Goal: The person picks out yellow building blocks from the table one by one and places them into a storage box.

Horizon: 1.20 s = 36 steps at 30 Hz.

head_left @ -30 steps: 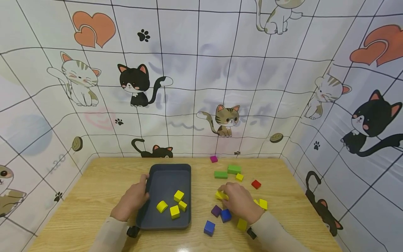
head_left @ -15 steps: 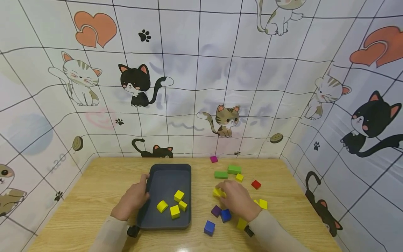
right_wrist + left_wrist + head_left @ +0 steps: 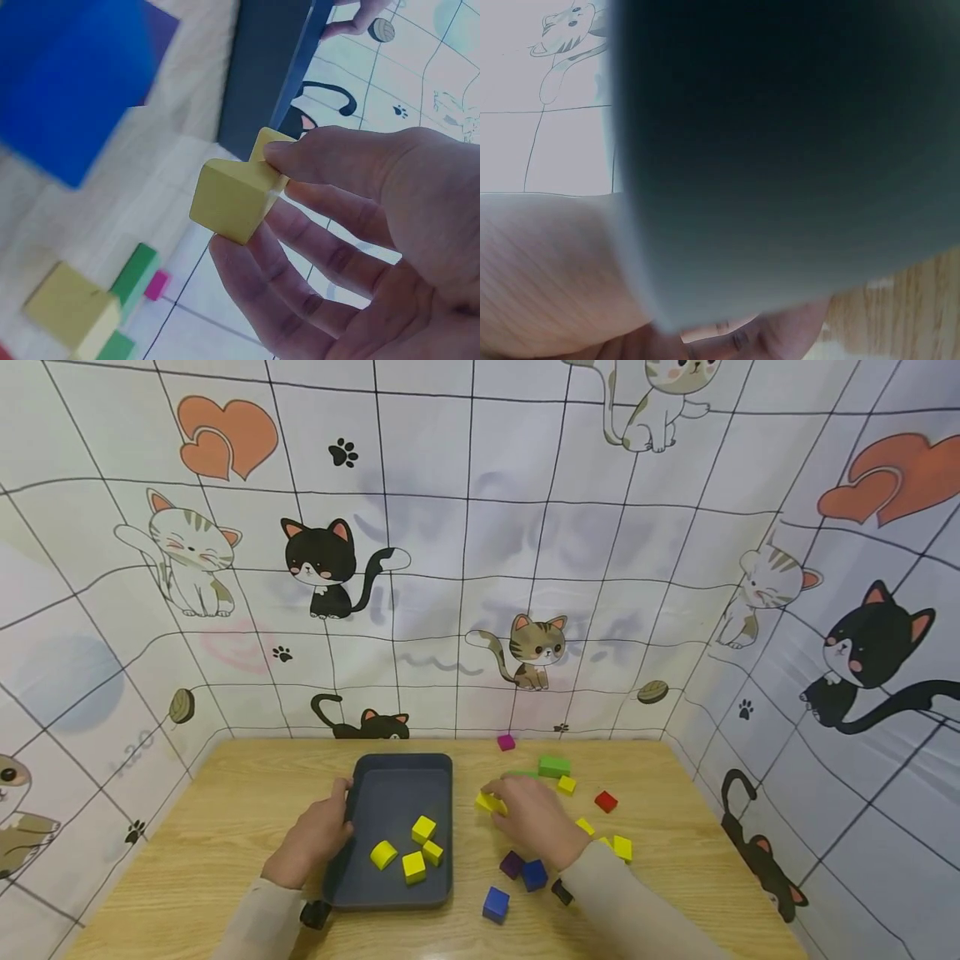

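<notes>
My left hand [image 3: 311,839] grips the left rim of a dark grey tray [image 3: 393,785]. In the left wrist view a large dark blur covers most of that hand [image 3: 555,277]. Several yellow blocks, one with a rounded face [image 3: 384,855], lie in the tray's lower right part. Right of the tray, my right hand [image 3: 536,818] pinches a yellow block [image 3: 489,802] between thumb and fingers. Seen from the right wrist, this yellow block [image 3: 229,195] has a curved notch, and the hand [image 3: 390,217] holds it above the table.
Around the right hand lie blue blocks [image 3: 496,904], a purple block [image 3: 512,863], a red block [image 3: 606,802], a green block [image 3: 554,767] and several yellow blocks [image 3: 622,848]. A magenta block [image 3: 506,742] sits by the cat-printed wall cloth [image 3: 427,610] behind the wooden table [image 3: 247,802].
My right hand has lifted the notched yellow block and moved left toward the tray, uncovering a yellow block behind it. The left hand stays on the tray's rim.
</notes>
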Tool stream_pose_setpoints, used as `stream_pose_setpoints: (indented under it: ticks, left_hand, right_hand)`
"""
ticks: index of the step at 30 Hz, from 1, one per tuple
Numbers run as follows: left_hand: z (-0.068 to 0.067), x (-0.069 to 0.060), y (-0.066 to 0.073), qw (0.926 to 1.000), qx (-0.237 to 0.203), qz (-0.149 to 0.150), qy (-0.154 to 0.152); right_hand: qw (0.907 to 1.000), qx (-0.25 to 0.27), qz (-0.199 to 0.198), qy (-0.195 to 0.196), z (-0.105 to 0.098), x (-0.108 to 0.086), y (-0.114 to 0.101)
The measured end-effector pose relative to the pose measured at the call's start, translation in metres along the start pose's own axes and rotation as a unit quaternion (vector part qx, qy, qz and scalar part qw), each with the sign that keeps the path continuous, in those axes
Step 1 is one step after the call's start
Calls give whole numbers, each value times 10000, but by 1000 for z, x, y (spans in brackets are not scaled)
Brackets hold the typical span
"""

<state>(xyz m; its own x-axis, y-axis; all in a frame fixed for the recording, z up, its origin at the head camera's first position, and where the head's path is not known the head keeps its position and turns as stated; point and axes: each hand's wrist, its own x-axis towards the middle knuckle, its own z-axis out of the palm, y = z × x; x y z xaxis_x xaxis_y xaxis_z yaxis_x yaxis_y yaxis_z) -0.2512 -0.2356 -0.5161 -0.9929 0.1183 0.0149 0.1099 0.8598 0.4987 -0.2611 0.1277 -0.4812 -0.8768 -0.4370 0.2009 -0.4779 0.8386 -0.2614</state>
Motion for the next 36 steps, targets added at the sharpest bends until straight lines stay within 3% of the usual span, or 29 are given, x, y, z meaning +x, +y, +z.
stream_pose_setpoints:
  ticks: [11,24,36]
  left_hand:
    - [-1,-2,0,10000,58,30,45]
    - [1,-1,-5,9998,35,205,69]
    - [2,1,-6,9999,-19,143,51]
  right_hand:
    - [9979,-178,-626,51,2,39,-31]
    - [9941,-479,-773,-584,26,79,-66]
    - [9876,-529,-1136,-943,43,94,-87]
